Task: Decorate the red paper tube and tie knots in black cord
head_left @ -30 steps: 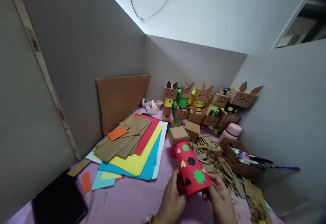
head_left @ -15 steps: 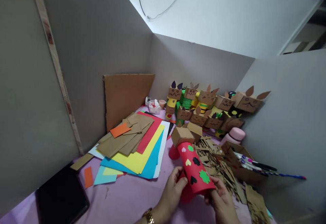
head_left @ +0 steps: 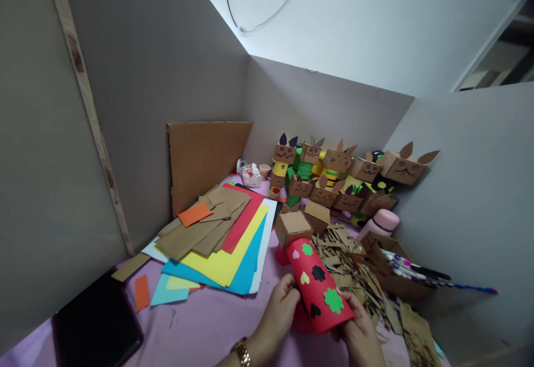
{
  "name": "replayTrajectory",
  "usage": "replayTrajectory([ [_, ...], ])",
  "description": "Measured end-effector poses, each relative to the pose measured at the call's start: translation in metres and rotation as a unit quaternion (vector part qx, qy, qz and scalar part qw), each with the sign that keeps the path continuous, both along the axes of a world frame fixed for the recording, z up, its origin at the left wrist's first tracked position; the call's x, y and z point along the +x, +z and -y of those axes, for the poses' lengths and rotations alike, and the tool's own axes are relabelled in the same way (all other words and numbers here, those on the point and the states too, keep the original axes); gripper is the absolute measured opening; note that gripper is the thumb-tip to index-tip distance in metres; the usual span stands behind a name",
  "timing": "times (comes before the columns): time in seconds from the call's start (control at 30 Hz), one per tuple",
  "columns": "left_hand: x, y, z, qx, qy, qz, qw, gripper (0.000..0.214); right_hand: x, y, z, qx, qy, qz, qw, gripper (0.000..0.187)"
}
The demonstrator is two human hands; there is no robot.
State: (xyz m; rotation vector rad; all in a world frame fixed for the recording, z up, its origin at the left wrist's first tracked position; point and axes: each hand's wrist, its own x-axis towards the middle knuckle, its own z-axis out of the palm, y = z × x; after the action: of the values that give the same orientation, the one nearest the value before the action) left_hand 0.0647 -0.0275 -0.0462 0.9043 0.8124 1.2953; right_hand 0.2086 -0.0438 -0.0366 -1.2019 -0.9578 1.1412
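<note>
Right hand [head_left: 359,323] grips the flower-dotted red paper tube [head_left: 309,284] at four o'clock, seemingly steadying it, left hand [head_left: 280,307] curled at eight, hold unclear.

Clearest lane: bare lilac cloth-covered surface [head_left: 208,328] between flat black rectangular slab [head_left: 98,322] and left grip [head_left: 281,306]. Lane narrows away from the wearer, pinched between fanned stack of coloured paper and brown card [head_left: 217,239] and red paper cylinder with stuck-on shapes [head_left: 308,294]. Right side obstructed: heap of brown cardboard shreds [head_left: 354,269], then open brown cardboard box of pens [head_left: 381,272], a long blue stick [head_left: 467,287] jutting out sideways. Rear blocked by crowded cardboard animal-faced figures [head_left: 325,192]. Upright grey panels [head_left: 146,78] bound left, rear and right; open overhead.
</note>
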Motion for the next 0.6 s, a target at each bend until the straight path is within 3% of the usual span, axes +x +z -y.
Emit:
replayTrajectory([
  [0.4,-0.004,-0.004,-0.007,0.003,0.005,-0.024,1.0,0.012,-0.007,-0.007,0.0,0.0,0.025,-0.032,0.999,0.029],
  [0.6,-0.006,0.002,-0.002,0.018,-0.003,-0.02,1.0,0.013,-0.012,-0.002,0.002,0.002,0.027,-0.013,1.0,0.027],
])
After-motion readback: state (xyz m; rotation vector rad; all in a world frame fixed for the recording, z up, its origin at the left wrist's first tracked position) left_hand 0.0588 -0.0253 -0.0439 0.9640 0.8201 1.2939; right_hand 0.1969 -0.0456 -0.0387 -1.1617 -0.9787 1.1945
